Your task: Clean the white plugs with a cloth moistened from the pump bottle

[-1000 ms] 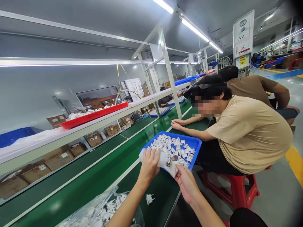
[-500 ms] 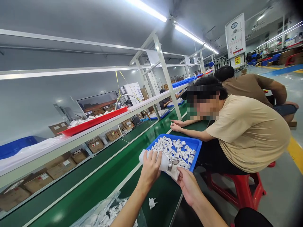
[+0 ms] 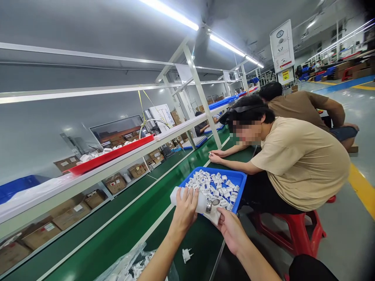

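Note:
My left hand (image 3: 185, 206) is wrapped round a white plastic bottle (image 3: 201, 203) with a metal pump top, tilted on its side. Against the bottle's metal end lies a white cloth (image 3: 214, 216), pinched between the thumb and fingers of my right hand (image 3: 230, 226). Both hands are over the near edge of a blue tray (image 3: 242, 183) that holds many small white plug pieces (image 3: 218, 185). One white two-pin plug (image 3: 186, 255) lies on the green work surface below my hands.
A clear plastic bag (image 3: 131, 265) of white parts lies at the bottom. Beyond the tray, a co-worker in a beige shirt (image 3: 304, 164) leans over the green conveyor (image 3: 117, 238), seated on a red stool (image 3: 299, 230). A red tray (image 3: 117, 155) stands on the shelf at left.
The whole view has shifted slightly, so most things appear a little further left. My hands keep the same hold on the bottle and cloth.

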`<control>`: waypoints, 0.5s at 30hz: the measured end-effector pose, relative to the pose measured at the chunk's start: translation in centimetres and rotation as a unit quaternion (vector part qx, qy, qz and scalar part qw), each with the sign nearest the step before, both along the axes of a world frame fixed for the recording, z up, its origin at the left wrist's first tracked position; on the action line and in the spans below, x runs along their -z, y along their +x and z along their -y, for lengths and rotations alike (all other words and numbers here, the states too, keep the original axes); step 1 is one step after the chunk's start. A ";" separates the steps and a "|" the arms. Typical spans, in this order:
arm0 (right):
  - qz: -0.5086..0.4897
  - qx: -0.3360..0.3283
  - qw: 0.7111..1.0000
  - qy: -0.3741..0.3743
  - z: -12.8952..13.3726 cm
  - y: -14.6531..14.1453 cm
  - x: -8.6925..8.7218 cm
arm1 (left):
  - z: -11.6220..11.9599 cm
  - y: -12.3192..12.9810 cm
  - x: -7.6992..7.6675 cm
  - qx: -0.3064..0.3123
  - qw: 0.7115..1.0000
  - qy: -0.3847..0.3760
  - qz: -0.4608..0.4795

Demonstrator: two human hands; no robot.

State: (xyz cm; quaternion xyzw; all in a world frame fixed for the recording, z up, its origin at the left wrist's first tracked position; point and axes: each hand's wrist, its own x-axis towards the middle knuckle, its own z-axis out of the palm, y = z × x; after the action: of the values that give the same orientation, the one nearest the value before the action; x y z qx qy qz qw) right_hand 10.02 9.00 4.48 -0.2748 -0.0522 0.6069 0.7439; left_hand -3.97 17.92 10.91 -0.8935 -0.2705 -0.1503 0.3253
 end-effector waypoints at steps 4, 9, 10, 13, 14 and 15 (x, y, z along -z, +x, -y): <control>-0.004 0.000 1.000 0.000 0.0 0.0 -0.1 | -0.3 -0.1 0.2 0.004 1.000 -0.022 0.012; -0.008 -0.003 1.000 0.001 -0.1 0.1 0.0 | -0.7 -0.1 0.8 -0.003 0.996 -0.065 0.062; -0.009 -0.004 1.000 0.002 -0.1 0.1 0.1 | -0.7 -0.1 1.1 -0.010 0.994 -0.075 0.082; -0.012 -0.005 1.000 0.011 -0.1 0.1 0.1 | -0.8 0.1 1.9 -0.035 0.981 -0.112 0.154; -0.012 -0.004 1.000 0.015 -0.2 0.1 0.0 | -0.8 0.2 2.3 -0.042 0.975 -0.127 0.179; -0.011 -0.003 1.000 0.020 -0.2 0.1 0.0 | -0.8 0.2 2.6 -0.048 0.968 -0.144 0.202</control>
State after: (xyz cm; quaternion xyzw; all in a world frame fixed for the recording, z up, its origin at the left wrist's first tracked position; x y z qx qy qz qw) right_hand 10.10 9.21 4.49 -0.2527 -0.0568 0.6111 0.7480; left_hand -3.75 18.71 8.29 -0.8681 -0.3919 -0.2713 0.1388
